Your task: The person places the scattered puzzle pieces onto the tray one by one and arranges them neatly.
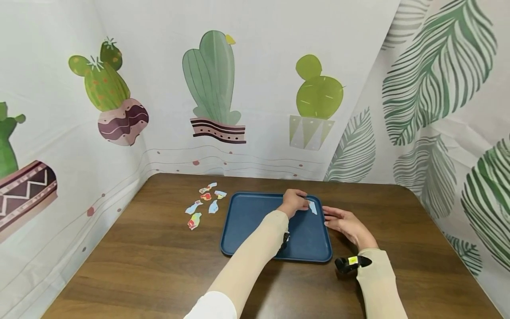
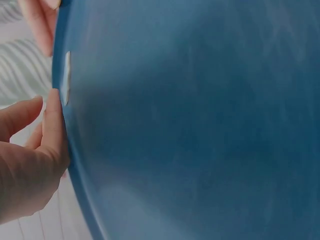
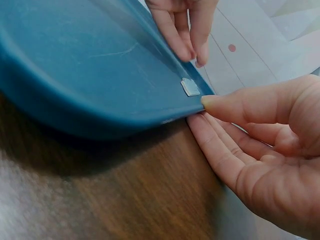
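Observation:
A blue rectangular tray (image 1: pixel 255 221) lies on the table. Inside its far right corner is a small, flat, irregular pale-blue piece (image 1: pixel 313 208), resembling a puzzle piece; the right wrist view shows this piece (image 3: pixel 190 87) against the rim. My left hand (image 1: pixel 295 202) reaches over the tray, its fingertips right beside the piece; in the left wrist view its fingers (image 2: pixel 52 122) extend along the rim, the thumb apart. At the tray's right edge, my right hand (image 1: pixel 346 225) pinches the rim, thumb on top and fingers against the outside, as the right wrist view shows.
Several small colourful pieces (image 1: pixel 205 196) lie loose on the brown wooden table (image 1: pixel 151 248), left of the tray. Black wrist cameras, one (image 1: pixel 352 263) on the right wrist, sit on both sleeves. A patterned white cloth (image 1: pixel 263 88) hangs behind the table.

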Demonstrator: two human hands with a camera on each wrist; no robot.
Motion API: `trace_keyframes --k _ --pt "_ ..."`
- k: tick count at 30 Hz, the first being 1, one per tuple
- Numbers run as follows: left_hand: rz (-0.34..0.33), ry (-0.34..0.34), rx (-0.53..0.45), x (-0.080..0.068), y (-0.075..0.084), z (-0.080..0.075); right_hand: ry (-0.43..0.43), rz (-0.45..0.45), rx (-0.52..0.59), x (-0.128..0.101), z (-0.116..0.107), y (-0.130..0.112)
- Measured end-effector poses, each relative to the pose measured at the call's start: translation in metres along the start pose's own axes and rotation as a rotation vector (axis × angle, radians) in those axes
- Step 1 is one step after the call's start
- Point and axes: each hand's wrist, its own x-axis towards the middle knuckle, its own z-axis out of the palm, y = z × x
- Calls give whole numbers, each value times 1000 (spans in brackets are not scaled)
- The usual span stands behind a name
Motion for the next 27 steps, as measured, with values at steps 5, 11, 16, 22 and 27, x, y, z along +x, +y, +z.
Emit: trace_keyframes --k 5,11,16,22,27 --pt "46 -28 -6 4 6 -21 8 -4 6 0 0 -1" --pt "62 -49 -37 11 11 -56 -1 -18 16 -1 1 -1" --pt "73 -56 -55 12 17 -88 -4 -20 10 0 0 1" --pt "111 -68 -12 3 19 -129 5 -13 10 -2 0 1" --pt "114 -31 28 -3 14 -166 -6 -22 10 -1 2 2"
